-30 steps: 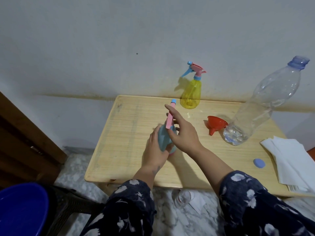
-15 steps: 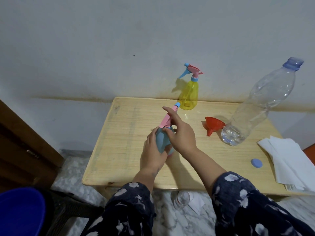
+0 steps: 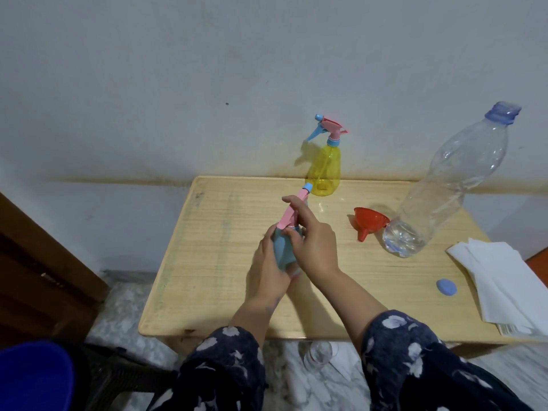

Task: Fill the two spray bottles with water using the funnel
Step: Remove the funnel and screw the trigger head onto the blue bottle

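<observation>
Left hand [image 3: 268, 266]: grips blue spray bottle [image 3: 281, 253] body.
Right hand [image 3: 311, 241]: pinches its pink spray head [image 3: 292, 213], tilted away.
Funnel [image 3: 370, 222]: right, nearer right hand.

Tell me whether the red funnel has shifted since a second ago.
No. The red funnel lies on its side against the water bottle's base, as before.

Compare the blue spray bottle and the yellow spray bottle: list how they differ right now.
1. The blue spray bottle is gripped by the left hand and right hand; the yellow spray bottle stands untouched.
2. The blue one sits mid-table; the yellow one stands at the far edge by the wall.
3. The blue body looks opaque; the yellow is see-through.

Both carry pink-and-blue trigger heads.
</observation>
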Tool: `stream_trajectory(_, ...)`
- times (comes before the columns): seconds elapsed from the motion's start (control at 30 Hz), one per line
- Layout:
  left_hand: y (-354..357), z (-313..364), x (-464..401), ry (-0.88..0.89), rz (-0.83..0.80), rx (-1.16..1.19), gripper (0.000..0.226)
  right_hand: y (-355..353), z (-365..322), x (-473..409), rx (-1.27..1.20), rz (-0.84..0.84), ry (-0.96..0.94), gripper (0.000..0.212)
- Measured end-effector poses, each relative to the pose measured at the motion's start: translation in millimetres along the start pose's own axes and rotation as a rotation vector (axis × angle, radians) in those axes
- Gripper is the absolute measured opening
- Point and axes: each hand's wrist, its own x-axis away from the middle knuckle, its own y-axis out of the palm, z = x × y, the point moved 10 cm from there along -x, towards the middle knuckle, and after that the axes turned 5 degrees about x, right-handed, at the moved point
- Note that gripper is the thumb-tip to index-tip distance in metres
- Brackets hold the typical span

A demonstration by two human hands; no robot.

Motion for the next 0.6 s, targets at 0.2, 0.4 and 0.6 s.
stream_trajectory(0.2, -7.4, 13.2, 12.7, -0.001, 0.074, -0.073, 0.090, -6.0, 8.7, 2.3, -0.212, 0.032, 0.006, 0.086)
stream_trajectory(0.4, 0.2, 33.0, 41.6, -0.009, 0.056, -0.210, 0.095, -12.8, 20.9, 2.7, -0.269, 0.018, 0.018, 0.085)
stream_trajectory(0.6, 6.2, 47.7, 68.3, 0.187, -0.151, -0.275, 0.053, -46.5, 36.6, 16.3, -0.208, -0.007, 0.127, 0.063)
